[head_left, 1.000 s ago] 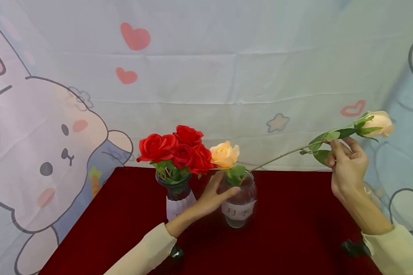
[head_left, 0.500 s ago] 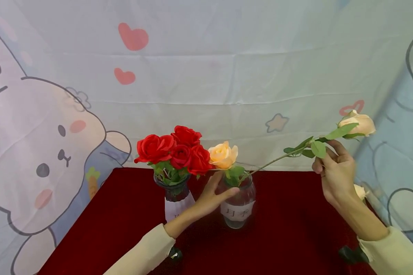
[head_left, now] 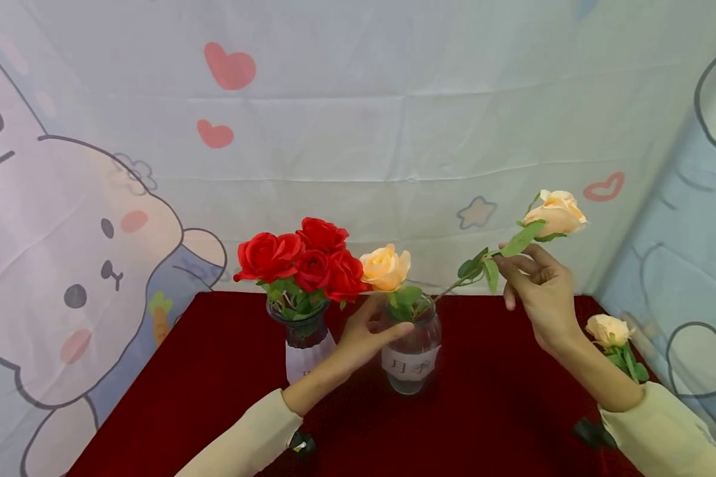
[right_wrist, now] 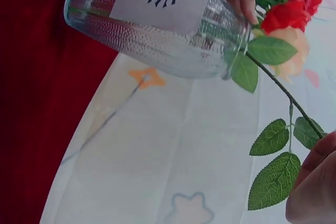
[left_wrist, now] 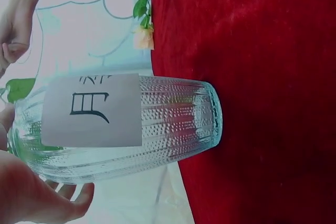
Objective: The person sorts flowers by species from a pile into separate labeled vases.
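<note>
My left hand [head_left: 358, 341] holds the clear ribbed glass vase [head_left: 422, 334] near its neck, fingers and thumb on opposite sides. A white paper label [left_wrist: 92, 111] with black characters is stuck on the glass. One orange-yellow rose [head_left: 385, 267] stands in this vase. To the right, my right hand [head_left: 543, 295] pinches the stem of a pale peach rose [head_left: 556, 213] below its bloom. That rose leans to the right, and its stem [right_wrist: 275, 81] passes through the vase's mouth. Its lower end is hard to make out inside the glass.
Left of my left hand, a dark glass vase [head_left: 305, 336] with a white label holds several red roses [head_left: 271, 256]. Another peach rose [head_left: 610, 330] lies at the right edge of the red-covered table [head_left: 483, 411]. A printed cloth [head_left: 346, 146] hangs behind.
My right hand has moved left with the peach rose, bringing the bloom closer to the vase and its stem further in. The rose at the table's right edge has come into view.
</note>
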Demonstrator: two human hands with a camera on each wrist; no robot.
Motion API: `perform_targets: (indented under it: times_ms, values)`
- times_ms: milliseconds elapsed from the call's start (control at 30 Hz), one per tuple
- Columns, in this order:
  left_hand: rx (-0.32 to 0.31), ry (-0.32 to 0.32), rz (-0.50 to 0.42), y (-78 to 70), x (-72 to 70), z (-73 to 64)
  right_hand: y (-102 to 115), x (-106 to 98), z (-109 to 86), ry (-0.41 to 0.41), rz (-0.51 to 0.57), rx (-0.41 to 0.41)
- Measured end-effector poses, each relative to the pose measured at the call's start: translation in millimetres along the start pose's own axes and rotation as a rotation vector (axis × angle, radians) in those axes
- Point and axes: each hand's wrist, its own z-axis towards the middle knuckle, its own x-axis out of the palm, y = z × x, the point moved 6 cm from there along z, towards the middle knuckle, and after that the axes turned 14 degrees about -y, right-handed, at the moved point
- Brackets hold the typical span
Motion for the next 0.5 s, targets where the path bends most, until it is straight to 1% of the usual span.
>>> perform_targets:
  times_ms: [100,167,267,333,400,500]
  values:
    - [0.026,-0.031,-0.011,-3.1,1.5,0.5,0,10,-3.7,0.058,-0.077,-0.017]
    - [0.032,-0.04,-0.015,-3.7,2.6,0.0,0,16,-6.7,0.098,-0.127,-0.038]
    - [0.01,-0.034,-0.026,-4.0,3.5,-2.3,-3,26,-11.8,0.167,-0.169,-0.079]
    - [-0.004,-0.029,-0.03,-4.2,3.1,-4.2,-6,31,-15.0,0.203,-0.173,-0.093]
    - [-0.012,-0.024,-0.029,-4.2,2.2,-5.4,-10,34,-17.6,0.218,-0.18,-0.088]
    - [0.004,-0.017,-0.014,-3.4,0.9,-5.9,-18,35,-21.6,0.209,-0.183,-0.054]
